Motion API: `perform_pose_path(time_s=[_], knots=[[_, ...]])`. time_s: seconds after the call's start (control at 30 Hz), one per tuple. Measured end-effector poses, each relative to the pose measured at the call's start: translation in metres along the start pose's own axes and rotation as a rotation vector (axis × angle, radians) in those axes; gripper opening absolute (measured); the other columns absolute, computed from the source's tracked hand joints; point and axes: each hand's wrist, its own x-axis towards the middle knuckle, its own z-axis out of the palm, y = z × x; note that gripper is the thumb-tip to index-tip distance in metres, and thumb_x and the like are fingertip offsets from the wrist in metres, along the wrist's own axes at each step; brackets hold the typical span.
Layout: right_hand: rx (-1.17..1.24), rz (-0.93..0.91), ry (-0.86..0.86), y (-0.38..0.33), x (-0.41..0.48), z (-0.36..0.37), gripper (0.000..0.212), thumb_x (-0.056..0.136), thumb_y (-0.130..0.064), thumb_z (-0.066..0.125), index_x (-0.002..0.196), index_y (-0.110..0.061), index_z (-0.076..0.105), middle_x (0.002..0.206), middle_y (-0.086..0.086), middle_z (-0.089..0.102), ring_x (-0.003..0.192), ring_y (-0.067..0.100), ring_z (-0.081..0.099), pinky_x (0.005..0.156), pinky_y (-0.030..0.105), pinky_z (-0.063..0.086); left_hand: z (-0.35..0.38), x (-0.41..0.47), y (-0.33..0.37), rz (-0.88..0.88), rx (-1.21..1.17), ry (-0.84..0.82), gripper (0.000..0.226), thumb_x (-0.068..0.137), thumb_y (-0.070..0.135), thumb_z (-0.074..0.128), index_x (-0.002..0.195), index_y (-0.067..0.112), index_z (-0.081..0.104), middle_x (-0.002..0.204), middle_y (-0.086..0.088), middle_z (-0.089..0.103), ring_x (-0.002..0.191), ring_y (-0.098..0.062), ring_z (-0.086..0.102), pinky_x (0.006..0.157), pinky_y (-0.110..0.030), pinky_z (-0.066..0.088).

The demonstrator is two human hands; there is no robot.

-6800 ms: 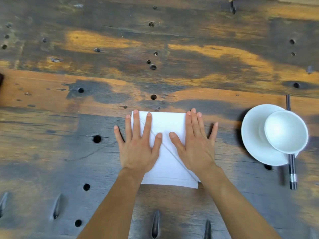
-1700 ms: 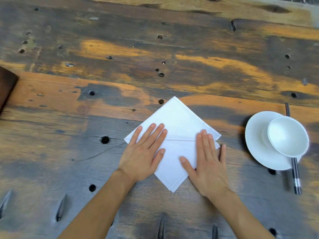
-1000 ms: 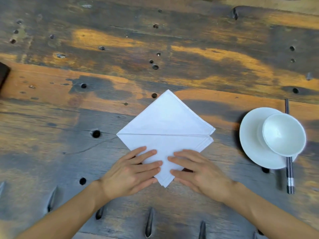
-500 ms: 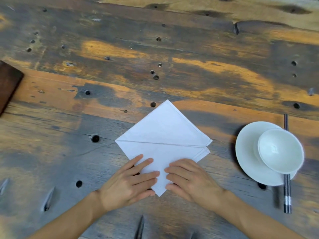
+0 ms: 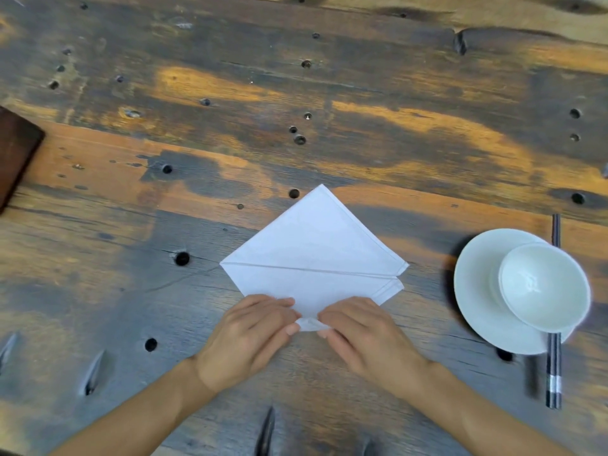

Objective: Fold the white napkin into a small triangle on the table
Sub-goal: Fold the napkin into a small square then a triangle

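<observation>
The white napkin lies flat on the wooden table as a diamond, one corner pointing away from me, with a fold line running across its middle. My left hand and my right hand meet at its near corner. Both pinch that corner, which is lifted and curled slightly off the table. The fingers hide the tip of the corner.
To the right a white bowl sits on a white saucer, with dark chopsticks under them. A dark brown object shows at the left edge. The tabletop has several holes and slots.
The napkin was turned from a square into a diamond. My hands slid from its middle down to the near corner, and have now curled their fingers and lifted that corner.
</observation>
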Motion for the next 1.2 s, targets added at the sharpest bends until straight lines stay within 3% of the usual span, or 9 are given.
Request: perform_pose_path(time_s=[0.2,0.37,0.47,0.57,0.73,0.93,1.03,1.13,1.2], knots=[[-0.047,0.197,0.146,-0.002,0.027,-0.016,0.019,0.092,-0.021,0.069,0.106,-0.008,0.07,0.087,0.003,0.074,0.073,0.019,0.067,0.062,0.027,0.048,-0.014,0.022,-0.02,-0.167,-0.008,-0.027,0.036,0.096,0.04,0.07,0.12,0.013,0.072,0.116,0.005,0.072,0.105,-0.019,0.067,0.089,-0.04,0.052],[0.033,0.24,0.052,0.012,0.04,-0.023,0.035,0.101,-0.041,0.054,0.116,-0.012,0.065,0.102,0.0,0.069,0.094,0.014,0.061,0.078,0.028,0.047,-0.014,0.042,-0.034,-0.291,-0.065,-0.057,0.027,0.103,0.043,0.053,0.108,0.022,0.069,0.089,0.004,0.069,0.087,-0.019,0.061,0.077,-0.035,0.049],[-0.036,0.254,-0.049,0.026,0.045,-0.028,0.045,0.095,-0.052,0.062,0.116,-0.013,0.064,0.108,0.001,0.067,0.102,0.017,0.059,0.085,0.029,0.046,-0.016,0.053,-0.035,-0.399,-0.086,-0.041,0.019,0.103,0.049,0.047,0.089,0.036,0.045,0.07,0.008,0.049,0.07,-0.016,0.048,0.064,-0.037,0.042],[-0.067,0.288,0.018,0.037,0.05,-0.03,0.03,0.098,-0.041,0.063,0.093,-0.011,0.065,0.085,-0.001,0.063,0.083,0.021,0.06,0.073,0.028,0.043,-0.018,0.061,-0.038,-0.472,-0.137,-0.03,0.022,0.101,0.053,0.046,0.085,0.038,0.039,0.061,0.012,0.042,0.062,-0.01,0.04,0.06,-0.035,0.037],[-0.051,0.396,0.091,0.038,0.067,-0.035,0.041,0.097,-0.035,0.061,0.071,-0.025,0.031,0.055,-0.012,0.028,0.059,0.013,0.03,0.056,0.027,0.018,-0.022,0.076,-0.051,-0.574,-0.188,-0.084,0.027,0.089,0.06,0.058,0.08,0.035,0.052,0.06,0.009,0.052,0.06,-0.011,0.047,0.061,-0.032,0.041],[-0.039,0.552,0.115,0.05,0.07,-0.031,0.041,0.096,-0.047,0.06,0.07,-0.019,0.044,0.051,-0.002,0.041,0.053,0.025,0.044,0.054,0.035,0.027,-0.027,0.083,-0.075,-0.652,-0.179,-0.127,0.029,0.092,0.045,0.072,0.071,0.032,0.055,0.059,0.02,0.057,0.06,0.001,0.052,0.058,-0.011,0.034],[0.002,0.608,0.164,0.057,0.069,-0.028,0.038,0.096,-0.049,0.062,0.077,-0.017,0.061,0.056,0.002,0.053,0.055,0.02,0.051,0.054,0.031,0.037,-0.025,0.09,-0.08,-0.691,-0.139,-0.129,0.03,0.092,0.052,0.067,0.079,0.025,0.064,0.063,0.008,0.064,0.067,-0.015,0.059,0.064,-0.029,0.043],[0.031,0.639,0.214,0.059,0.073,-0.027,0.037,0.094,-0.049,0.062,0.071,-0.021,0.058,0.053,0.001,0.049,0.058,0.016,0.051,0.051,0.016,0.033,-0.022,0.098,-0.081,-0.695,-0.062,-0.132,0.033,0.092,0.058,0.063,0.088,0.026,0.068,0.071,0.004,0.07,0.074,-0.026,0.063,0.069,-0.036,0.05],[0.037,0.678,0.209,0.059,0.076,-0.026,0.041,0.095,-0.05,0.063,0.071,-0.016,0.058,0.053,0.003,0.051,0.06,0.018,0.052,0.052,0.02,0.035,-0.022,0.1,-0.083,-0.71,-0.057,-0.138,0.035,0.091,0.06,0.064,0.084,0.026,0.066,0.068,0.004,0.068,0.074,-0.026,0.062,0.069,-0.038,0.052]])
